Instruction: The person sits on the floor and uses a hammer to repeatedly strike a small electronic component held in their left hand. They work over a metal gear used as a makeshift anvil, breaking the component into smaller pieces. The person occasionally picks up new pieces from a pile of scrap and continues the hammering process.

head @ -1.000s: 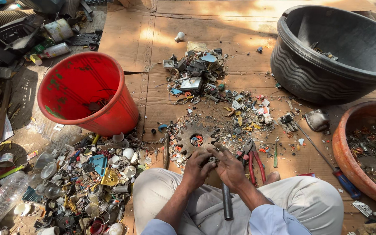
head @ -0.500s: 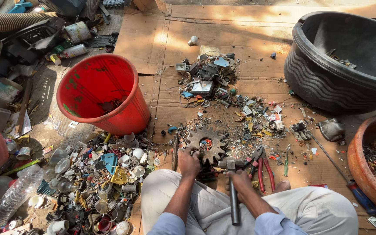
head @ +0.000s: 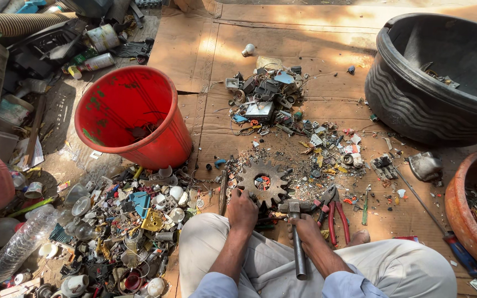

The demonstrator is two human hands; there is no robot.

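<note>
I look down on a cardboard sheet [head: 327,33] spread on the floor, crowded on every side. At ten o'clock stands a red bucket [head: 133,116], tilted toward me, with a few dark bits inside. At two o'clock sits a big black tub [head: 437,105], and at four o'clock the rim of a brown basin [head: 470,221] runs out of view. A pile of small electronic scrap [head: 266,99] lies at twelve o'clock, and a wider heap of caps, bulbs and metal bits [head: 122,232] fills eight o'clock, just beside my left knee.

Dead centre lies a rusty gear wheel [head: 261,182], flat on the cardboard, with coloured bits in its hub. My left hand [head: 242,212] rests at its near edge, its grip closed with the fingers curled onto the wheel's rim; whether it pinches something small there I cannot tell. My right hand [head: 307,226] is closed around the handle of a hammer [head: 296,232], whose head lies just beside the wheel at five o'clock. Red-handled pliers [head: 335,212] lie just right of that hand, and a blue-handled screwdriver [head: 443,226] lies farther out at four o'clock.

My knees cut off the near floor.
</note>
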